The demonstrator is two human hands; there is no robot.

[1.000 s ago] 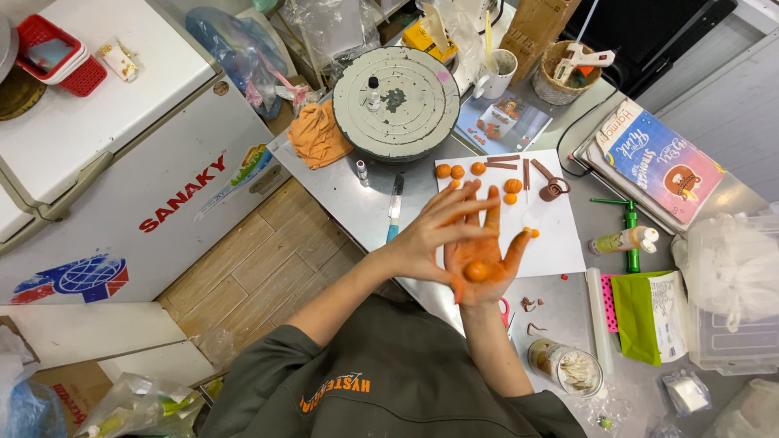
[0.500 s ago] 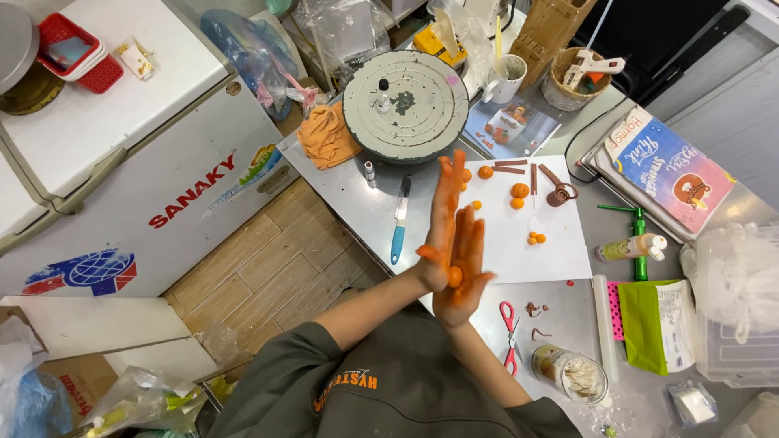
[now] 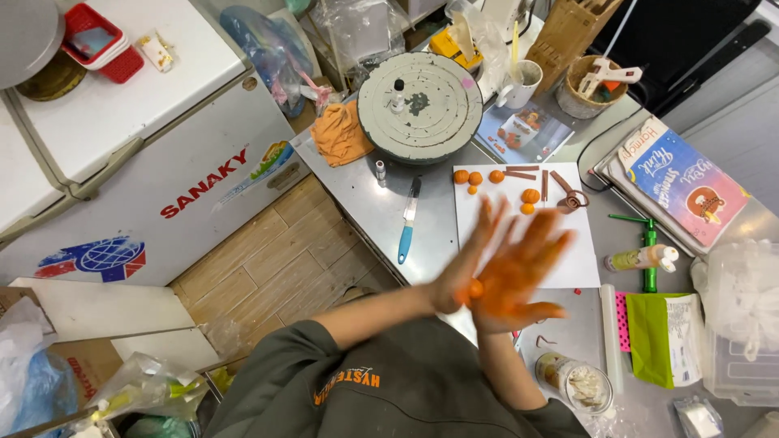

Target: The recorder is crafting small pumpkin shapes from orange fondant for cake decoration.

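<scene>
My left hand (image 3: 473,253) and my right hand (image 3: 519,272) are pressed palm to palm above the front edge of a white sheet (image 3: 568,243). Both are blurred by motion, and the right palm is stained orange. A bit of orange clay (image 3: 475,288) shows between the palms. Farther back on the sheet lie small orange clay balls (image 3: 531,195) and brown clay strips (image 3: 560,182). A blue-handled knife (image 3: 408,221) rests on the metal table (image 3: 365,203) left of the sheet.
A grey round turntable (image 3: 422,109) with a small bottle stands at the back, an orange cloth (image 3: 339,135) beside it. Books (image 3: 682,182), a green tool (image 3: 649,255), a jar (image 3: 574,383) and plastic bags sit at the right. A white chest freezer (image 3: 146,154) is at the left.
My hands have kept rubbing together around the orange clay, shifting from fingers pointing away to slanting right. The view has moved slightly closer to the table.
</scene>
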